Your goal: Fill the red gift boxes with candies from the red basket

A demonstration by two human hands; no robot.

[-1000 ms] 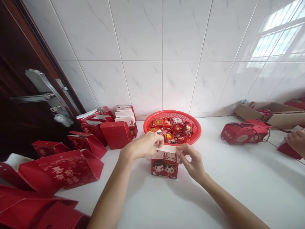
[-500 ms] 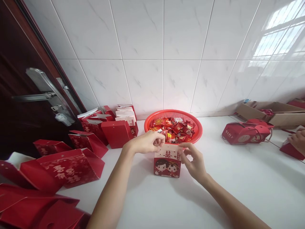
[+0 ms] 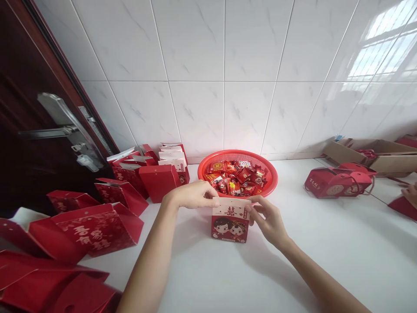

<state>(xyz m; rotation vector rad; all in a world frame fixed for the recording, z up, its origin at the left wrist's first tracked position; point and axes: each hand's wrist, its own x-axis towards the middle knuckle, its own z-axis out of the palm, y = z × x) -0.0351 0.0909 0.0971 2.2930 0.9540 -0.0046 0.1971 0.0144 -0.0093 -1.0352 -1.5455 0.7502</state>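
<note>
A small red and cream candy box, printed with two cartoon figures, stands upright on the white tabletop in front of me. My left hand pinches the top left corner of its cream flap. On the other side, my right hand grips the flap's top right edge between thumb and fingers. Just behind the box sits a red plastic basket holding many wrapped candies. The inside of the box is hidden from me.
Several red paper boxes crowd the left side, near a dark door. At right are red boxes with cord handles, a cardboard carton and another person's hand. A tiled wall closes off the back.
My left hand has shifted slightly left and lower, its thumb and fingers now at the flap's corner. The box has barely moved. The other person's hand has moved a little right.
</note>
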